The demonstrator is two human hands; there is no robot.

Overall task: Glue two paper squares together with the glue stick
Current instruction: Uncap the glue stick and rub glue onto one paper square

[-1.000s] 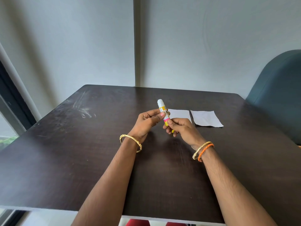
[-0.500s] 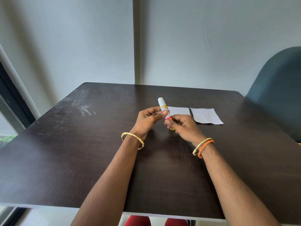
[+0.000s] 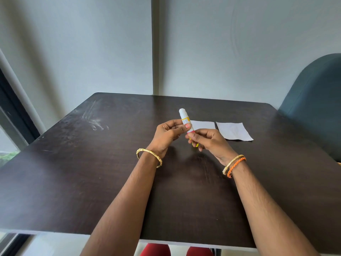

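The glue stick has stayed upright above the surface, gripped by left hand and right hand; its cap is still on (uncapping seems underway), paper squares untouched behind.

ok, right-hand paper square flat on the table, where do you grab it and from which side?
Probably the near right corner of the right paper square, coming in from the right. It lies flat on the table, so a pinch needs a corner lifted or slid first. That corner points toward the right hand and is apart from the left paper square. Both hands now hold the glue stick.
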